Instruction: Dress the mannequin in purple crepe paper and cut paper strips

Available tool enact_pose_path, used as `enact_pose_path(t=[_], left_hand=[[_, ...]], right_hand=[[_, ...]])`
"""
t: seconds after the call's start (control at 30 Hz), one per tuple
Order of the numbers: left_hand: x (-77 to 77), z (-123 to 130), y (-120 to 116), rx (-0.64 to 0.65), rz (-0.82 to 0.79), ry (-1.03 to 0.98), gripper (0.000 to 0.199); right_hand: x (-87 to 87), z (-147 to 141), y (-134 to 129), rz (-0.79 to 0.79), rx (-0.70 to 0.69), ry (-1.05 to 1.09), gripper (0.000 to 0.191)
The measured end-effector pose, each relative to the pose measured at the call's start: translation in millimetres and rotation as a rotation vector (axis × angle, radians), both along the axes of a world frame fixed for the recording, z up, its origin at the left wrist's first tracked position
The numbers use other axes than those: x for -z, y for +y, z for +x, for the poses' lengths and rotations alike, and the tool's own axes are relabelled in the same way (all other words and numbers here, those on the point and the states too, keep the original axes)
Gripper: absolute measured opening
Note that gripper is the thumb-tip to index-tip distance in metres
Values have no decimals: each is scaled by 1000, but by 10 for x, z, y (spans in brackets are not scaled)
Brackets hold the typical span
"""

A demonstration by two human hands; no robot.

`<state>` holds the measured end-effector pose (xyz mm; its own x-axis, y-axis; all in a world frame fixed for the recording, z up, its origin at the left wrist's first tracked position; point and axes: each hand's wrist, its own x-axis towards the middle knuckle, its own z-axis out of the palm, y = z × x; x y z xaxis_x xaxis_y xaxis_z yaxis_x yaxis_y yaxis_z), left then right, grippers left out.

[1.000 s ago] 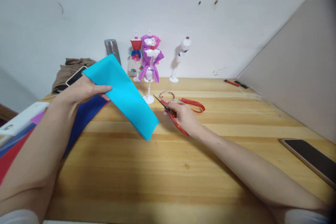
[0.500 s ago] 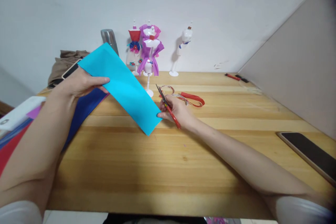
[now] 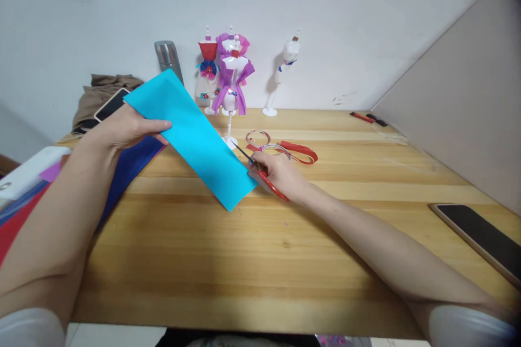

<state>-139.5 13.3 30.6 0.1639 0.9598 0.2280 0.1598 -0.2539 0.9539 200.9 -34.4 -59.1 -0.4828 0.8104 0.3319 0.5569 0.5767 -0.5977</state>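
A flat turquoise strip of fabric or paper (image 3: 191, 135) slants above the table from upper left to lower right. My left hand (image 3: 136, 127) pinches its left edge, thumb on top and fingers underneath. In my right hand (image 3: 280, 173) is a pair of red-handled scissors (image 3: 272, 185), gripped around the handles. Its dark blades point up and left, beside the strip's upper right edge. The right fingertips are close to the lower right corner; whether they touch it I cannot tell.
Small dress mannequins (image 3: 234, 68) in coloured scraps stand by the wall, with another mannequin (image 3: 291, 51) apart. Red ribbon (image 3: 301, 152) lies behind my right hand. A phone (image 3: 476, 233) rests at right. Blue fabric (image 3: 134, 168) and a steel flask (image 3: 166, 55) are at left.
My right hand has turned the scissors, so the blades lean further left toward the strip's edge. The right thumb has come off the strip's face. My left hand keeps its hold.
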Motion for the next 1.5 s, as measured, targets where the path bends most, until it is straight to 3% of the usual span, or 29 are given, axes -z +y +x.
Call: enact_pose_path(t=[0.1, 0.2, 0.37, 0.5, 0.63, 0.73, 1.17, 1.5], left_hand=[[-26, 3, -15, -21, 4, 23, 47], [-37, -12, -16, -35, -8, 44, 48], [-30, -34, -26, -27, 23, 39, 48], [-24, -42, -28, -21, 62, -24, 49], [-24, -58, -25, -46, 87, -53, 52], [-27, -66, -38, -98, 71, -39, 50], [1, -95, -9, -122, 98, -99, 62], [7, -115, -9, -70, 112, -69, 60]], right_hand=[[-60, -4, -34, 16, 11, -80, 21], [-90, -11, -44, -43, -13, 14, 21], [-122, 21, -60, -406, -134, 323, 28], [-194, 157, -35, -638, -273, 339, 47], [-220, 338, 73, -659, -540, 306, 54], [-196, 429, 133, -717, -622, 313, 53], [-286, 463, 109, -753, -526, 269, 60], [-305, 515, 157, -740, -609, 222, 55]])
